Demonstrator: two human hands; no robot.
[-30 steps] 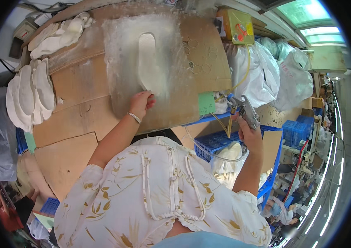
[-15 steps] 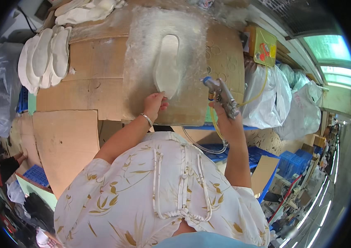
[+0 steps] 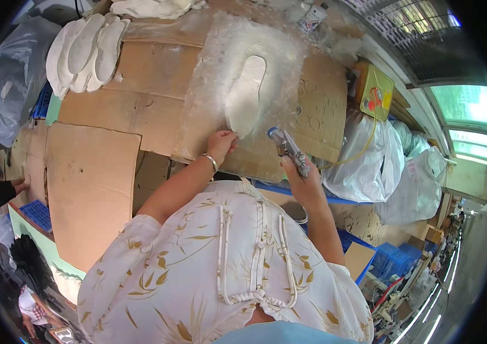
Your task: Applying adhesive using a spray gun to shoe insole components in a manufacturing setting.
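A pale, cream-white insole (image 3: 245, 94) lies on a whitened, residue-coated patch of cardboard (image 3: 286, 69). At its near end my left hand (image 3: 222, 144) is closed, thumb and fingers pinching the tip. To the right, my right hand (image 3: 307, 183) is wrapped around a metal spray gun (image 3: 289, 152) with a blue nozzle ring. The nozzle is a short way right of the insole's near end and apart from it. Whether spray is coming out cannot be seen.
Several pale insoles (image 3: 85, 54) lie stacked at the far left of the cardboard-covered table. A yellow canister (image 3: 376, 92) with a yellow hose stands at the right. White plastic bags (image 3: 364, 160) hang below it. Blue crates (image 3: 395, 261) stand lower right.
The spray gun has come left, nearer to the insole's near end. My left hand stays at the insole's tip. The whole view has turned a little.
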